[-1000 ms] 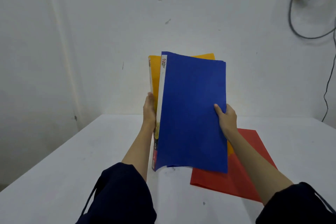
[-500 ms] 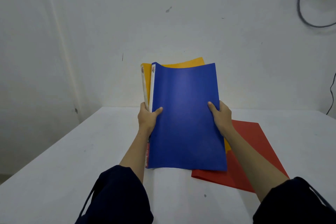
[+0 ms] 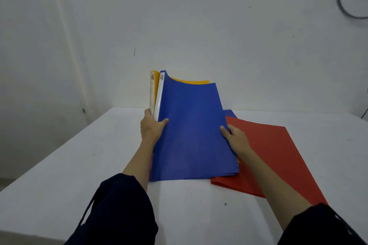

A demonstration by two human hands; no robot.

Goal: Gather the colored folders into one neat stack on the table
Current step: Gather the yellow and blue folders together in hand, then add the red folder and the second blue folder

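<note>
Left hand: bare left hand (image 3: 151, 129) grips the spine side of the held folders, thumb lying on the blue cover, fingers wrapped behind the spines and hidden.
Right hand: bare right hand (image 3: 236, 139) clasps the right edge of the same folders, thumb on the front of the blue cover, fingers behind and out of sight.
Sleeves: dark navy sleeves (image 3: 121, 208) cover both forearms from near the elbows down to the near edge of the view.
Blue folder: flat blue plastic folder with a white spine strip (image 3: 191, 133) faces the camera, tilted with its far end raised; its near edge rests on or just above the table, which one I cannot tell.
Yellow folder: yellow plastic folder with a white spine strip (image 3: 155, 83) sits directly behind the blue one, its spine showing to the left and a band of its top edge above the blue cover.
Red folder: flat red plastic folder (image 3: 278, 157) lies on the table to the right, partly under the held pair and under the right forearm.
Second blue corner: small blue corner (image 3: 231, 113) peeks out at the far end of the red folder.
Table: white table (image 3: 69, 165) carries everything.
Wall: white marked wall (image 3: 179, 26) rises at the far side, with a grey cable (image 3: 346, 9) hanging at the upper right.
</note>
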